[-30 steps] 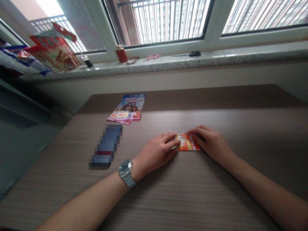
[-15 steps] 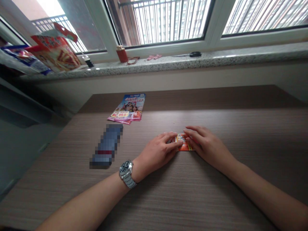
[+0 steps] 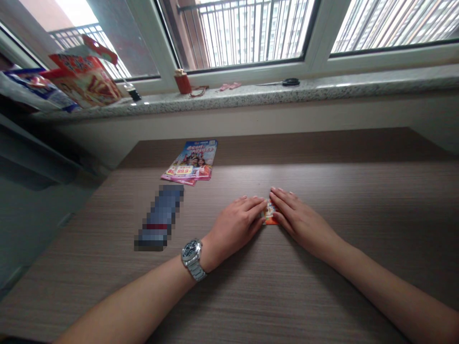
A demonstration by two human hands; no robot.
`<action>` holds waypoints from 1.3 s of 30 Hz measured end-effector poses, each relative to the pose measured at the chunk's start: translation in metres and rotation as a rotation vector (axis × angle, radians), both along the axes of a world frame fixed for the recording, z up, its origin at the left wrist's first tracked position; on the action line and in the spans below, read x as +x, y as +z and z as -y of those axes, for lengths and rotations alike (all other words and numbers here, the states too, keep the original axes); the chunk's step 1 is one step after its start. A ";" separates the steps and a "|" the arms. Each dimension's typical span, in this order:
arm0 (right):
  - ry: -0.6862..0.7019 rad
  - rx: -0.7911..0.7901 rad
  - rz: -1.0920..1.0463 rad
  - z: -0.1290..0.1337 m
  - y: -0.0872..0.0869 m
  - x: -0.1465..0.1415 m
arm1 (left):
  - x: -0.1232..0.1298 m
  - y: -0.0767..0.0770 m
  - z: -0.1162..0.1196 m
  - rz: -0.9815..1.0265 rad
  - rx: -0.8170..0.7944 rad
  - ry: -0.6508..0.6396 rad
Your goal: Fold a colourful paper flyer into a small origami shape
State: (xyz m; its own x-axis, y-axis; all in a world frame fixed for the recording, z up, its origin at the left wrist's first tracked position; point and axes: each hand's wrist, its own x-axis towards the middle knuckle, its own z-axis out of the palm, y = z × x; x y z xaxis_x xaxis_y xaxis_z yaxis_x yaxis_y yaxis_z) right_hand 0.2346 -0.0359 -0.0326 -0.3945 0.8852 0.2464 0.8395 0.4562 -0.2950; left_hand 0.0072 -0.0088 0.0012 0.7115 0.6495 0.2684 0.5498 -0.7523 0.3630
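On the brown table lies a small folded paper leaflet, printed in orange, yellow and white, between and under my hands. Only a narrow strip of it shows, as my fingers cover both ends. From the left, my left hand, with a metal watch on the wrist, rests its outstretched fingers on the paper's left part. My right hand lies flat, its extended fingers over the right part. Both hands press the paper from above.
Left of my hands lies a blurred dark blue object. Behind it are several glossy flyers. The granite windowsill holds scissors, a red container and snack bags.
My right hand has shifted left and flattened onto the leaflet, its fingers now closer together. Less of the paper shows. My left hand has moved very slightly right.
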 end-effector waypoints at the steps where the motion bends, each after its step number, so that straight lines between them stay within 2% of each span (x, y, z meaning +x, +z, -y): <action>1: 0.002 -0.006 0.014 0.001 0.001 0.000 | 0.000 -0.001 0.000 -0.007 0.006 0.003; 14: -0.006 -0.062 0.055 0.004 0.007 -0.003 | 0.001 0.002 0.001 -0.051 0.047 0.010; 25: -0.011 -0.072 0.022 0.002 0.005 -0.001 | 0.007 0.001 0.006 -0.093 0.054 0.091; 39: 0.022 -0.098 -0.068 0.006 0.003 0.032 | 0.007 0.004 0.006 -0.091 0.057 0.092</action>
